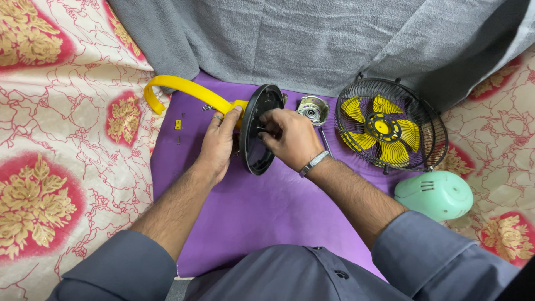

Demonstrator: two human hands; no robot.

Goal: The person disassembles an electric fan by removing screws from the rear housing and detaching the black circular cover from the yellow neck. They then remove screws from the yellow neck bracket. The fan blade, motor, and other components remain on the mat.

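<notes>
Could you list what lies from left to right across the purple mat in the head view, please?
Yellow curved bracket → left hand → black round disc → right hand → fan cage with yellow blades → mint-green housing.

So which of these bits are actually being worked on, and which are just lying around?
Being worked on:
black round disc, held by left hand and right hand
yellow curved bracket

Lying about:
fan cage with yellow blades
small motor
green cover
grey towel
</notes>
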